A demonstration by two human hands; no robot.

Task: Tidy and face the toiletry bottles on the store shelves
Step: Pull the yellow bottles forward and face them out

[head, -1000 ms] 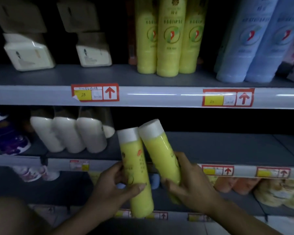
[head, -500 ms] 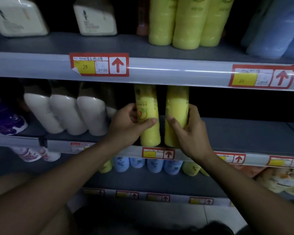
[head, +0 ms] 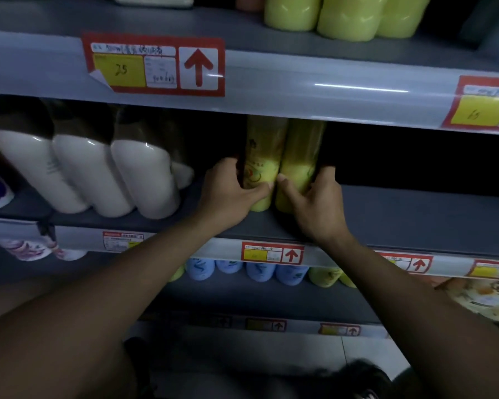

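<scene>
- Holding one yellow bottle each, the left hand (head: 231,191) wraps around the left yellow bottle (head: 261,165) and the right hand (head: 314,203) wraps around the right yellow bottle (head: 298,165).
- Both bottles stand up on the middle shelf (head: 401,217), side by side and touching, with the thumbs almost meeting in front.
- The left bottle shows its picture label to the front. The right one shows plain yellow, so it may be facing the wrong way.
- If a hand lets go too fast, a tall thin bottle could tip, and each could knock the other over.
- The tops of the bottles are hidden in the dark under the upper shelf (head: 300,90), so a lift could bump them on it.
- The white bottles (head: 113,174) stand close by on the left. A push to the left could knock them down in a row.
- The shelf to the right is bare, so a bottle that falls there could roll off the near edge.
</scene>
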